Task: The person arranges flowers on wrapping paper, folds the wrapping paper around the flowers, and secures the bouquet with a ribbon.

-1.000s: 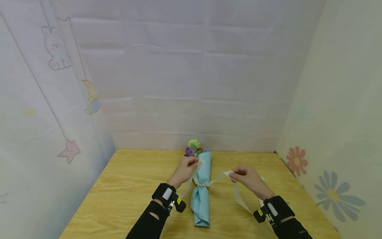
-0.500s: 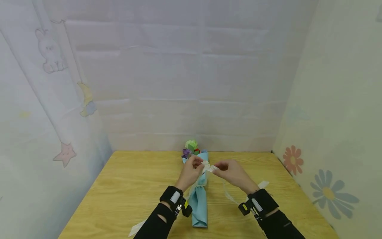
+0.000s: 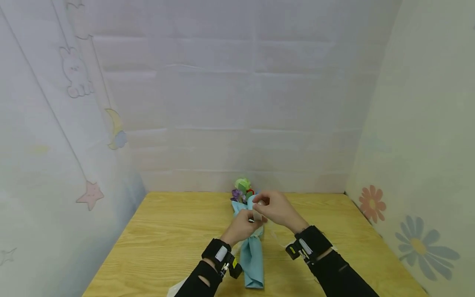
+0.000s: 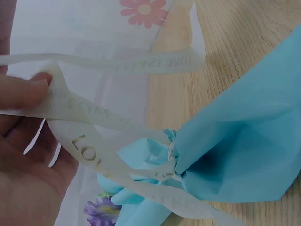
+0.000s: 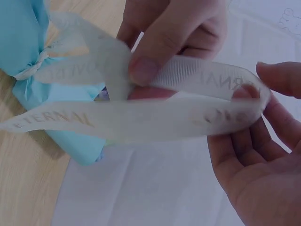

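Note:
A bouquet wrapped in light blue paper lies lengthwise on the table, its flowers at the far end. Around its gathered waist runs a white ribbon with printed letters, knotted there in the left wrist view. My left hand, above the wrap, pinches the ribbon between thumb and finger. Close beside and slightly above it, my right hand holds a bend of the same ribbon, which loops past its fingers in the right wrist view. A purple flower shows below the wrap in the left wrist view.
The wooden table meets a pale back sheet at its far edge. Printed side sheets stand left and right. A pale ribbon tail lies by the left forearm. Each wrist carries a black strapped camera.
The right hand has moved left, up against the left hand over the wrap. The ribbon stretched between them is now bent into a loop. The left hand has shifted slightly down and right.

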Demonstrator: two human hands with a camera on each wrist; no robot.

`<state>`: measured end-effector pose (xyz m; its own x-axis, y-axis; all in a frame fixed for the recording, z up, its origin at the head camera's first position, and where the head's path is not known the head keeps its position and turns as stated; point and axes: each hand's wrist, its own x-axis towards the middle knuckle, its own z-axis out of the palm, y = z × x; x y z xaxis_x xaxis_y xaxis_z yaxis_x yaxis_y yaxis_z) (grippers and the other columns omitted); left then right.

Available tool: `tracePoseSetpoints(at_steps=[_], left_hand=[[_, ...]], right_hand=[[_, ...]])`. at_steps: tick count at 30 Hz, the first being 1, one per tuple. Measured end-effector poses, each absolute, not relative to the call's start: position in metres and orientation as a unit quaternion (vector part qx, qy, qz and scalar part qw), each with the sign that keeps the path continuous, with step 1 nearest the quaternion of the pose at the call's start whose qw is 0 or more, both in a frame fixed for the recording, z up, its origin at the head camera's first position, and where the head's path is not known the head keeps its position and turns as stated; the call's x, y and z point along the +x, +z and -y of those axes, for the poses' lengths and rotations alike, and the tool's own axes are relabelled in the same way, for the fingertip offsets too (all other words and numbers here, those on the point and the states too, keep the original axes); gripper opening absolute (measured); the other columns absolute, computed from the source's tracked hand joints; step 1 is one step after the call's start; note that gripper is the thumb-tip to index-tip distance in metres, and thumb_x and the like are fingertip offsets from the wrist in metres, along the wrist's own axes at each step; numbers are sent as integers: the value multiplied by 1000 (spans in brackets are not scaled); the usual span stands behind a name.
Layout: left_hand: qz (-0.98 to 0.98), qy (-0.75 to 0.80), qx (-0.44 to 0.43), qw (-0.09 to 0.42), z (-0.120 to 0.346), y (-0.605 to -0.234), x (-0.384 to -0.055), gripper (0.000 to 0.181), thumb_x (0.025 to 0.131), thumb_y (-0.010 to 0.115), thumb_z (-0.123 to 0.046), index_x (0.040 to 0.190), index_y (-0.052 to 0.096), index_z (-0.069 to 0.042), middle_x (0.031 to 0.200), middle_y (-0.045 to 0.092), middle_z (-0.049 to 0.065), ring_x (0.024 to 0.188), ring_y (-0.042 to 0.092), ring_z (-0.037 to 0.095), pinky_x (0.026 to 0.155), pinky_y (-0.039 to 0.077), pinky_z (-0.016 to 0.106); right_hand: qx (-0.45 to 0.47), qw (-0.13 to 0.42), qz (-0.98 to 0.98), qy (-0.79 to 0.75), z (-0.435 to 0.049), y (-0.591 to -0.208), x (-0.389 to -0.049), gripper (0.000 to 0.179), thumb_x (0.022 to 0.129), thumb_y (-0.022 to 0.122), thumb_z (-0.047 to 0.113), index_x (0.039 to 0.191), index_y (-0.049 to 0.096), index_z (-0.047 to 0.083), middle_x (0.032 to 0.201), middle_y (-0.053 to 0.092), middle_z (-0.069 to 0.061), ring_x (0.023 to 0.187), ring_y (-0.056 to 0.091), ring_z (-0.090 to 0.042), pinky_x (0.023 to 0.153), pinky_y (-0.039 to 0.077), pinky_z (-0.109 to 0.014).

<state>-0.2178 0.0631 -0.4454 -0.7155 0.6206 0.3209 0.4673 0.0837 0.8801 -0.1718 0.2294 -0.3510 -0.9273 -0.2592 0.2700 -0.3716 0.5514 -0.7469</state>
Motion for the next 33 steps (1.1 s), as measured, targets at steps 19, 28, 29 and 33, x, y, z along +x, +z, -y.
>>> tracePoseSetpoints(at_steps=[19,28,29,33], left_hand=[[-688,666,265,114,-58,-458,-219,43,92,75,-5,121,42,-3,98,53,6,83,60,17,73,51,28],[-717,633,284,63,-54,-459,-222,47,93,75,-7,136,55,-5,94,69,11,84,65,17,75,53,28],[-726,626,279,52,-53,-461,-222,45,93,75,-8,134,57,-5,94,69,10,86,65,18,75,53,29],[-754,607,252,5,-50,-468,-223,33,93,75,-8,124,65,-3,93,69,8,88,63,19,75,52,31]], right_hand=[[110,126,887,430,-240,-389,-202,14,100,64,8,109,74,2,106,66,-10,92,61,-24,82,51,-43],[60,163,872,458,-251,-396,-208,22,103,62,17,115,73,2,109,69,-12,93,64,-25,77,50,-36],[56,167,870,461,-252,-396,-209,23,103,62,18,115,73,2,109,69,-13,93,63,-25,77,49,-36],[43,198,869,452,-256,-397,-213,23,103,62,16,112,74,-1,109,63,-16,90,54,-26,76,44,-38]])
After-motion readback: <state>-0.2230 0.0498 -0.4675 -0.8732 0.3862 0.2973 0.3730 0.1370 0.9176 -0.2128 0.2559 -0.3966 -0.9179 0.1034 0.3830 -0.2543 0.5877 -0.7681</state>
